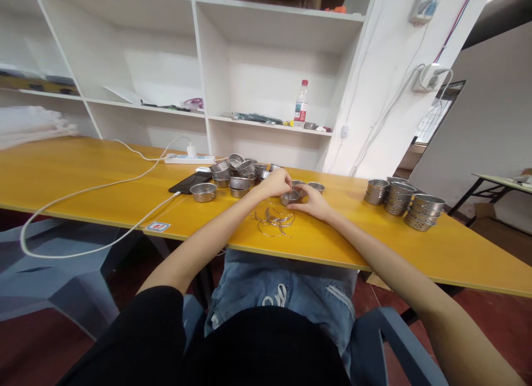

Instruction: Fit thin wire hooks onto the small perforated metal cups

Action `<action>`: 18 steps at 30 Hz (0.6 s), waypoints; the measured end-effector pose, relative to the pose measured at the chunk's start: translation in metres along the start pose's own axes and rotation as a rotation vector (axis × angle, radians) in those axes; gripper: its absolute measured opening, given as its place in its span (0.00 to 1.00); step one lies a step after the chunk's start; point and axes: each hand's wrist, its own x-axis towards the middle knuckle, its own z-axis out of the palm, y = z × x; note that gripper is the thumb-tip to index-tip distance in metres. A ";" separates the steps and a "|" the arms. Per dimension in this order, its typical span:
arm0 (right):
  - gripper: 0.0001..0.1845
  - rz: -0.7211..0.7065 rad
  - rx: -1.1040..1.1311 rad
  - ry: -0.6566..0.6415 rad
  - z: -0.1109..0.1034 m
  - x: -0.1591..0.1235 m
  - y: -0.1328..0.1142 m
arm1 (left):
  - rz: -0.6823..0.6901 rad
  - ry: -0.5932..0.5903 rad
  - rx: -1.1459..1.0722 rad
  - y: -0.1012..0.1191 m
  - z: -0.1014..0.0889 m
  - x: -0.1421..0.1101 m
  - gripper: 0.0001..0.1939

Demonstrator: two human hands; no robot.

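Both my hands meet over one small perforated metal cup on the yellow table. My left hand grips the cup from the left with curled fingers. From the right, my right hand closes its fingers on the same cup. A loose heap of thin wire rings lies just in front of the hands. Behind the hands sits a pile of the same metal cups, and one lone cup stands to the left.
Several stacked metal cups stand at the right of the table. A black phone with a white cable and a power strip lie at the left. White shelves with a bottle stand behind.
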 end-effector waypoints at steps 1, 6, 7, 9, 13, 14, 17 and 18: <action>0.43 0.001 0.029 -0.004 0.001 0.001 0.000 | 0.006 -0.007 -0.010 -0.002 0.000 0.001 0.08; 0.41 0.020 0.111 -0.040 0.004 0.003 -0.003 | 0.028 -0.038 -0.027 -0.004 0.002 0.002 0.09; 0.39 0.018 0.107 -0.039 0.004 0.003 -0.004 | 0.031 -0.037 -0.029 -0.003 0.002 0.003 0.08; 0.36 0.005 0.094 -0.036 0.003 0.003 -0.004 | 0.034 -0.043 -0.036 -0.002 0.002 0.002 0.08; 0.31 -0.004 0.077 -0.030 0.003 0.002 -0.005 | 0.044 -0.061 -0.074 -0.003 0.001 0.002 0.10; 0.31 -0.003 0.077 -0.030 0.002 0.002 -0.005 | 0.045 -0.065 -0.082 -0.003 0.001 0.002 0.10; 0.30 0.000 0.082 -0.038 0.002 0.002 -0.006 | 0.050 -0.077 -0.093 -0.004 0.000 0.002 0.09; 0.30 0.000 0.086 -0.042 0.002 0.002 -0.006 | 0.051 -0.082 -0.095 -0.004 0.000 0.002 0.09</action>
